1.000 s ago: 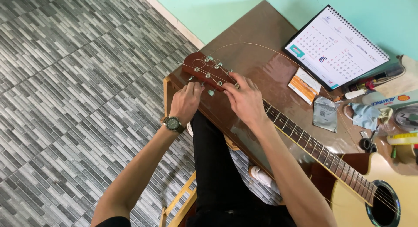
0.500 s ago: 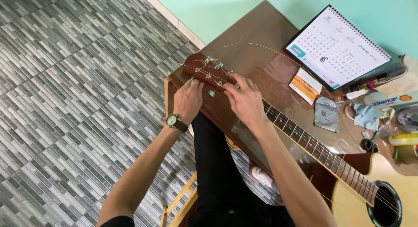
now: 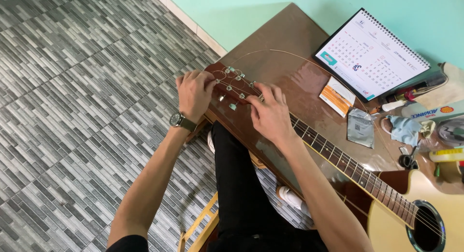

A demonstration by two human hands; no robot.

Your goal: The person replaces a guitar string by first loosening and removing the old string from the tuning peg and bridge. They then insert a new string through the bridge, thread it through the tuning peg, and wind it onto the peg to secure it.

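Note:
An acoustic guitar (image 3: 425,208) lies across a dark brown table (image 3: 285,39), its reddish headstock (image 3: 232,85) pointing toward the table's left edge. My left hand (image 3: 193,93), with a wristwatch (image 3: 178,120) on its wrist, grips the left side of the headstock at the tuning pegs. My right hand (image 3: 270,114) rests on the neck just below the headstock, fingers pressing the strings near the nut. A loose thin string (image 3: 290,54) arcs up from the headstock over the table.
A desk calendar (image 3: 372,54) stands at the back right. Small packets (image 3: 338,95), a crumpled blue cloth (image 3: 403,129), pens and bottles clutter the right edge. Grey tiled floor (image 3: 72,87) lies left. My black-trousered leg (image 3: 241,184) and a wooden chair frame (image 3: 198,225) are below.
Both hands have stayed on the headstock; my left hand's fingers have shifted slightly higher along the pegs. The view has drifted a little.

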